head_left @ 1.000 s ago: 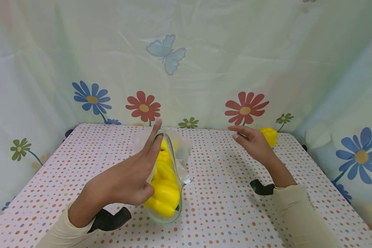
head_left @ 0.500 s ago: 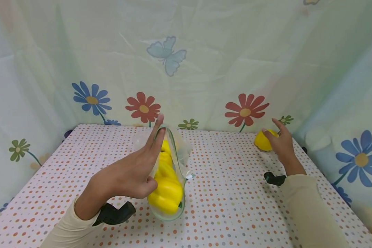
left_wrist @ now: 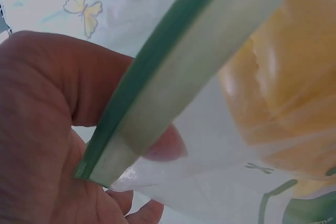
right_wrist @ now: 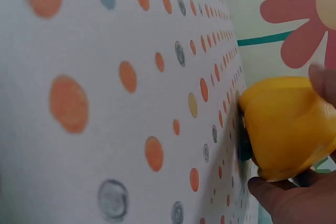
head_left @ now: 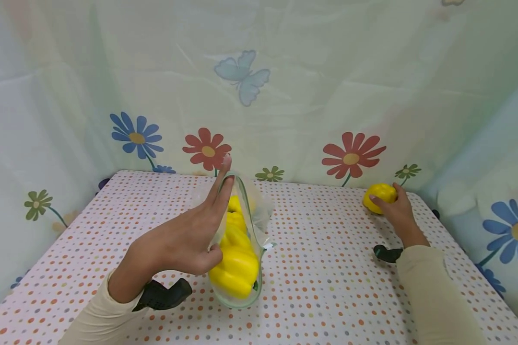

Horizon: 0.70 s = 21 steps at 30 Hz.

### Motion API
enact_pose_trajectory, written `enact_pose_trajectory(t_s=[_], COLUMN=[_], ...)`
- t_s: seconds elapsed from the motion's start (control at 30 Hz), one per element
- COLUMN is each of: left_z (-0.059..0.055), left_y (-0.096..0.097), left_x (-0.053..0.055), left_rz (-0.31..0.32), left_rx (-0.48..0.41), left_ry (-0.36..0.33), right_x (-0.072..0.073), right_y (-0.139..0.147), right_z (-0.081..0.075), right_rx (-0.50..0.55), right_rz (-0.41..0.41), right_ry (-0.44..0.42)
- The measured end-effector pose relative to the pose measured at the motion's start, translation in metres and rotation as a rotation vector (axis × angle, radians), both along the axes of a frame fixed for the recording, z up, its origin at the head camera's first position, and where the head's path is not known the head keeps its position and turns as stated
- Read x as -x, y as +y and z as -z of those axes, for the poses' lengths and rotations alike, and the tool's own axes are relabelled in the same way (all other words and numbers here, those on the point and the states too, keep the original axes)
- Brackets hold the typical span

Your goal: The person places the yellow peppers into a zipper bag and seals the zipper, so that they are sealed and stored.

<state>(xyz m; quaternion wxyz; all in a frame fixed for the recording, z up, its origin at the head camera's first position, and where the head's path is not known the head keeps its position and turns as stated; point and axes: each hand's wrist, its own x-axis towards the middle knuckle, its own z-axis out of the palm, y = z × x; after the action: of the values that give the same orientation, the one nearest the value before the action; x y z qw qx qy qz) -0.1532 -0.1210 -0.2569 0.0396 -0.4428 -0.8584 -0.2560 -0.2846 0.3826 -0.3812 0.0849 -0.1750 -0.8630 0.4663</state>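
A clear zip-lock bag with a green-edged mouth (head_left: 259, 280) lies left of centre in the head view, its mouth gaping towards me. Several yellow bell peppers (head_left: 235, 268) are inside it. My left hand (head_left: 190, 235) holds the bag's rim up, with the green edge (left_wrist: 157, 56) passing between its fingers; one fingertip shows through the plastic in the left wrist view. At the table's far right my right hand (head_left: 399, 211) grips another yellow bell pepper (head_left: 379, 195), thumb and fingers on opposite sides. In the right wrist view this pepper (right_wrist: 286, 127) is close to the tabletop.
A dotted cloth (head_left: 319, 268) covers the table. Behind it hangs a pale curtain (head_left: 302, 96) printed with flowers and a butterfly, which also runs along both sides. Black wrist mounts (head_left: 166, 294) sit under both of my wrists.
My right hand has moved right from mid-air to the lone bell pepper and taken hold of it. The left hand still holds the bag's rim, and the view has shifted slightly.
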Motion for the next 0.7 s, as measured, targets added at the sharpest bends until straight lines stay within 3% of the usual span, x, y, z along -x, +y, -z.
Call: enact_pose_trajectory(t_s=[0.2,0.3,0.5,0.6,0.7], left_z=[0.000,-0.001,-0.001,-0.002,-0.002], left_y=[0.000,0.000,0.001,0.001,0.001], left_x=[0.000,-0.001,-0.002,-0.002,-0.002], left_rz=[-0.012,-0.020,-0.015,-0.014,-0.013], left_rx=[0.014,0.021,0.017,0.014,0.014], left_ry=[0.017,0.017,0.024,0.023,0.019], right_x=[0.017,0.023,0.035,0.028,0.001], right_y=[0.021,0.022,0.018,0.000,-0.037], right_z=[0.025,0.029,0.047,0.039,0.004], right_rx=[-0.076,-0.086,-0.134,-0.127,-0.085], right_rz=[0.007,-0.011,-0.104,-0.174,-0.262], right_ry=[0.007,0.017,0.154,0.224,0.249])
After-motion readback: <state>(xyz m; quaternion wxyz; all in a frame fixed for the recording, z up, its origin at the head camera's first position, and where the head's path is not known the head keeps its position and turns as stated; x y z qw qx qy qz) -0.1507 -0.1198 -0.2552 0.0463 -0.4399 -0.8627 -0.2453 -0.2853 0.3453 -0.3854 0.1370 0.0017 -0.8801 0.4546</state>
